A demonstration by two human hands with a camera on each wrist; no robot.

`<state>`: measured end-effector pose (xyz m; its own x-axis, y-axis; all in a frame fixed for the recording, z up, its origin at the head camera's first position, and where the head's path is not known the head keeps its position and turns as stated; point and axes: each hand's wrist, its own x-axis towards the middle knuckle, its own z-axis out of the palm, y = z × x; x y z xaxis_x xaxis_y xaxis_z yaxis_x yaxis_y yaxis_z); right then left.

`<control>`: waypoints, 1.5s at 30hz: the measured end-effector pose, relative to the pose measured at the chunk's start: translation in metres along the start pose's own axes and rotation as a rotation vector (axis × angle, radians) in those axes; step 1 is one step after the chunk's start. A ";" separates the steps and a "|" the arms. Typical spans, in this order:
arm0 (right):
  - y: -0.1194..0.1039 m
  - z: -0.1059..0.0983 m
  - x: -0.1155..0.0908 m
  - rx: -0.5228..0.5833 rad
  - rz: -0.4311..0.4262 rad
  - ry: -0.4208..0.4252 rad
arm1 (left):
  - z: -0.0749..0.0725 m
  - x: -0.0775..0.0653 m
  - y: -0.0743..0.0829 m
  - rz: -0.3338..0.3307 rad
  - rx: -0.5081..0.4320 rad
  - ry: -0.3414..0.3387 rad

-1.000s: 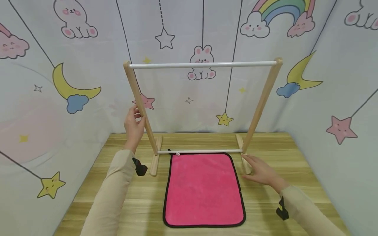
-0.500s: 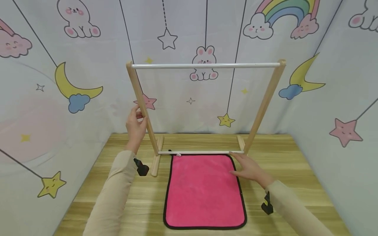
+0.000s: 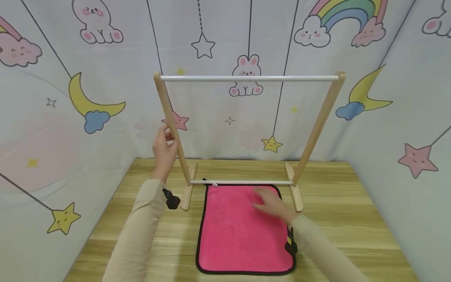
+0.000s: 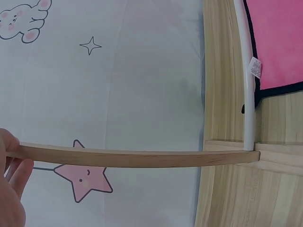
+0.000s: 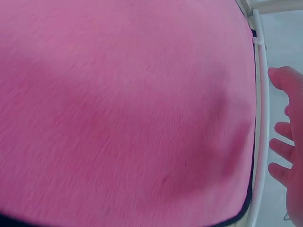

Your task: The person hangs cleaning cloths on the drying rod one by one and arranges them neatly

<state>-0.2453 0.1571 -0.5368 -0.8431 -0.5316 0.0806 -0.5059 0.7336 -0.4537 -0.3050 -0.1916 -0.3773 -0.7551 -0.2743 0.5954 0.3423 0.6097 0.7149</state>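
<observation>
A wooden rack [image 3: 318, 125] with white top and bottom bars stands on the table. My left hand [image 3: 165, 154] holds its left post, thumb and fingers on either side of the wood [image 4: 132, 158] in the left wrist view. In front of the rack a pink towel [image 3: 239, 239] with black edging lies flat, its far edge by the lower bar [image 3: 243, 182]. Over the towel's upper right part hovers my right hand [image 3: 273, 203], fingers extended and holding nothing. The right wrist view shows its shadow on the cloth and a gap between this hand [image 5: 291, 137] and the towel.
The wood-grain table [image 3: 334, 219] extends to both sides of the towel. White curtains [image 3: 218, 137] printed with stars, moons and bunnies enclose the back and sides. A small white tag [image 3: 214, 184] sits at the towel's far left corner.
My right hand has moved left from beside the rack's right foot to above the towel. The left hand keeps its hold on the post. The view has shifted slightly.
</observation>
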 end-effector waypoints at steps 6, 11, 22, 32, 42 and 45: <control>-0.008 0.013 0.022 -0.029 0.013 -0.023 | 0.000 0.000 0.000 0.023 0.000 0.005; -0.009 0.020 0.034 -0.020 0.033 -0.008 | 0.001 0.000 -0.001 0.032 0.002 0.019; -0.009 0.023 0.053 -0.070 0.022 -0.032 | 0.000 -0.001 -0.002 0.006 0.010 0.040; -0.012 0.027 0.057 -0.046 0.054 -0.097 | 0.001 -0.002 -0.001 0.032 0.027 0.045; -0.020 0.032 0.039 0.013 0.019 -0.127 | 0.003 -0.003 0.000 0.021 0.042 0.047; -0.024 0.034 0.033 0.008 -0.035 -0.122 | 0.003 -0.003 0.001 0.017 0.039 0.051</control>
<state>-0.2547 0.1076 -0.5532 -0.7963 -0.6048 -0.0118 -0.5328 0.7104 -0.4599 -0.3039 -0.1879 -0.3801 -0.7194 -0.3004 0.6263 0.3321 0.6433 0.6899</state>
